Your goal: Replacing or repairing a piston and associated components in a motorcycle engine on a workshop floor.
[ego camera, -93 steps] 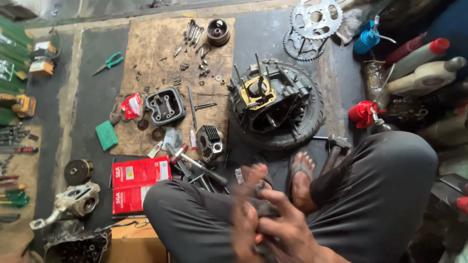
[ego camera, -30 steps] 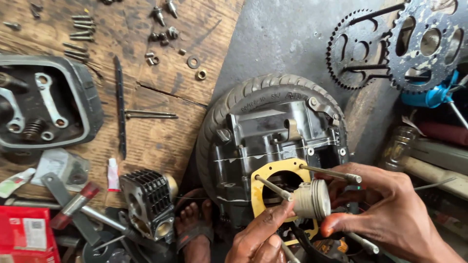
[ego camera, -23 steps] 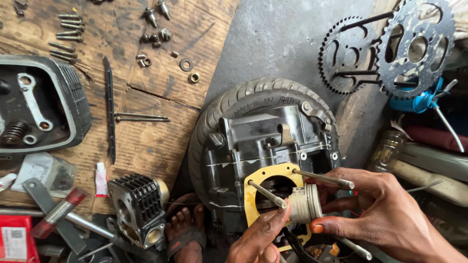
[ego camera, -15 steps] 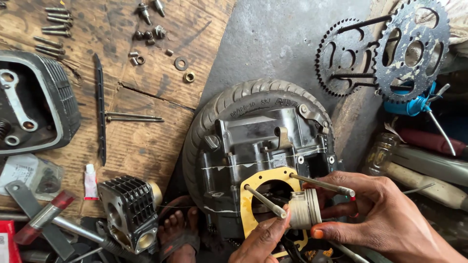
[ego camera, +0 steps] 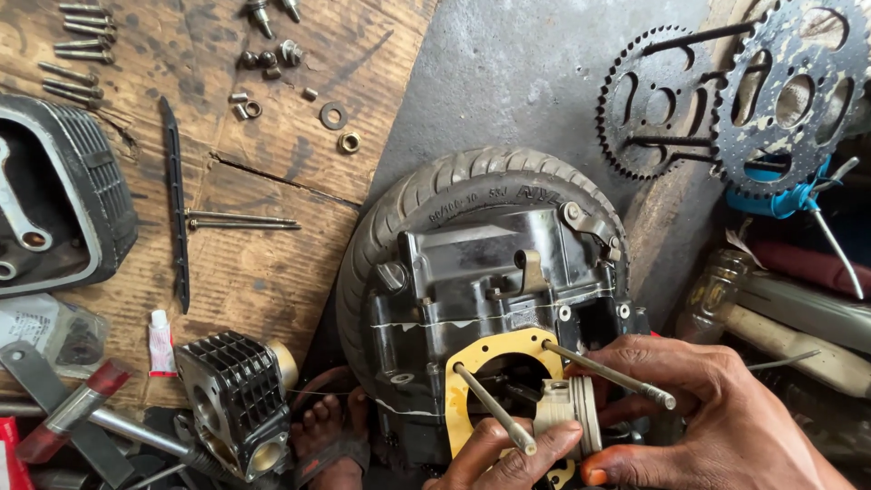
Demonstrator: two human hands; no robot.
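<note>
A black engine case rests inside a small tyre. A yellow gasket rings its opening, with long studs sticking up from it. Both hands hold a pale metal piston over that opening. My right hand grips the piston from the right, thumb under it. My left hand reaches in from below, fingers against the piston's left side and one stud.
A finned black cylinder block stands left of my foot. Bolts, nuts and washers lie on the wooden board, with a cylinder head cover at left. Two sprockets lie at upper right, bottles beside them.
The view has closed in from the whole work area to the engine case. Over the last second the hands and piston have stayed over the gasket opening, shifting only slightly.
</note>
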